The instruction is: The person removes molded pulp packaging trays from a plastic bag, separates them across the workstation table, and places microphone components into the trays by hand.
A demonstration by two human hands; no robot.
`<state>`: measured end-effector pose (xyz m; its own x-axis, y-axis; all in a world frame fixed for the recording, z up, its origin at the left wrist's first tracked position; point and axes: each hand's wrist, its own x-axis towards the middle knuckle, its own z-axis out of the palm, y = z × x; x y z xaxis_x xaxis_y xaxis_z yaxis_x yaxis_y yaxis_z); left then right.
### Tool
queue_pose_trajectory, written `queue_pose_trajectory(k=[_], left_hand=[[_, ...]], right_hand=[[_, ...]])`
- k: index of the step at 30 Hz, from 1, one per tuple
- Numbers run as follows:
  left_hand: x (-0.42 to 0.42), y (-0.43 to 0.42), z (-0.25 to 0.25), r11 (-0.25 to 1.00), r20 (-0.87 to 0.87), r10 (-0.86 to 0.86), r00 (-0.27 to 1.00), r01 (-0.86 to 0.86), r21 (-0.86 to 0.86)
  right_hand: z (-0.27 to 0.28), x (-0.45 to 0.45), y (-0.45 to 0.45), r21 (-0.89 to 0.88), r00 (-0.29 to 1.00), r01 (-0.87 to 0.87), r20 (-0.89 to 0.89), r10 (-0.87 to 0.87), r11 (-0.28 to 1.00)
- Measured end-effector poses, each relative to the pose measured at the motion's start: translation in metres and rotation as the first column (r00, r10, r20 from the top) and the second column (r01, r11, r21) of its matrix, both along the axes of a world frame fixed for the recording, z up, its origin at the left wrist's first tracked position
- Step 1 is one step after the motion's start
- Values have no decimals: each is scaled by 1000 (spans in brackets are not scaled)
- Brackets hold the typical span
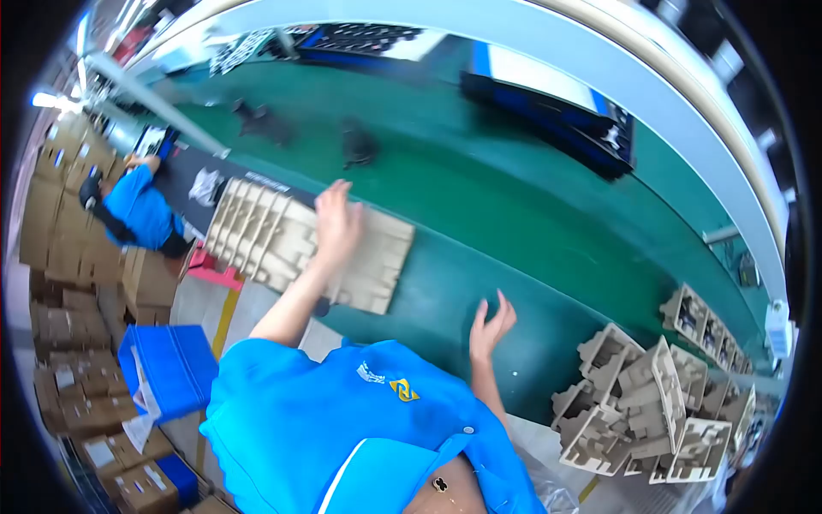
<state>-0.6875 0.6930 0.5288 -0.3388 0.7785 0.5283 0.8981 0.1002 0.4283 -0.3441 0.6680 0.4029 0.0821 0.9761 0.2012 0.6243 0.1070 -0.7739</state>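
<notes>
My left hand [339,224] is raised over a flat beige moulded tray [374,261] on the green bench, its fingers apart. Whether it touches the tray is unclear. Beside it on the left lie more beige ribbed trays [257,227], overlapping. My right hand [491,327] hovers over the bench's near edge with thumb and fingers spread and nothing between them. Two small dark objects [358,144] [261,122], both blurred, are on the green surface beyond my left hand.
Beige moulded trays [655,394] are heaped at the right. A black-and-blue bin [548,120] stands at the back. At the left are a co-worker in blue [141,206], a blue container [171,368] and stacked cartons [73,231]. A metal frame [428,21] arches overhead.
</notes>
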Motion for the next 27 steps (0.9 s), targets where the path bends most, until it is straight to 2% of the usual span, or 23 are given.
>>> queue_pose_trajectory(k=[1, 3, 4, 5, 7, 9, 11, 12, 13, 16, 19, 20, 21, 23, 25, 26, 27], left_hand=[[-33, -29, -3, 992, -29, 130, 991, -130, 7], [-67, -76, -5, 957, 60, 159, 985, -139, -256], [-75, -96, -12, 917, 117, 177, 977, -121, -380], [-77, -108, -29, 958, 48, 94, 994, -77, -276], [-66, -119, -36, 883, 168, -9, 986, 87, -462], [-36, -128, -52, 940, 251, 38, 967, 51, -338], [-27, -127, -54, 947, 364, 11, 931, 108, -304], [-23, -122, -56, 953, 474, 25, 880, 123, -279], [-19, -115, -57, 958, 579, 37, 815, 137, -254], [0, -89, -61, 817, 689, 168, 705, 292, -498], [24, -75, -86, 927, 552, -7, 834, 212, -309], [22, -72, -91, 981, 501, 22, 865, 79, -178], [7, -70, -84, 983, 517, 16, 856, 82, -165], [-19, -68, -77, 992, 445, 20, 895, 38, -122], [-10, -74, -45, 961, 256, -99, 962, 159, -225], [4, -76, -33, 914, 239, -85, 967, 171, -368], [12, -79, -35, 907, 166, -174, 971, 223, -358]], right_hand=[[17, -27, 13, -57, 986, -148, -83, 143, 987], [26, -88, 24, -378, 880, -420, -393, 268, 825], [14, -114, 22, -426, 825, -530, -460, 329, 733], [-2, -140, 18, -462, 763, -626, -530, 371, 628], [-12, -177, 4, -545, 836, -520, -482, 262, 658], [-20, -195, -4, -583, 858, -476, -472, 203, 658], [-28, -189, -4, -597, 848, -476, -505, 158, 646], [-19, -176, 0, -654, 883, -446, -435, 178, 611], [-18, -161, 2, -638, 840, -483, -531, 112, 599], [-19, -99, -2, -561, 643, -568, -760, -101, 602], [-46, -34, -6, -567, 696, -389, -697, -171, 726], [-46, -5, -8, -567, 711, -269, -663, -237, 779], [-45, 26, -13, -558, 715, -152, -632, -299, 816], [-59, 83, -18, -520, 514, -88, -754, -408, 850], [-5, 78, -25, -467, 362, -246, -857, -366, 850], [-4, 77, -29, -446, 225, -337, -893, -389, 829], [-12, 72, -36, -387, 199, -380, -921, -334, 840]])
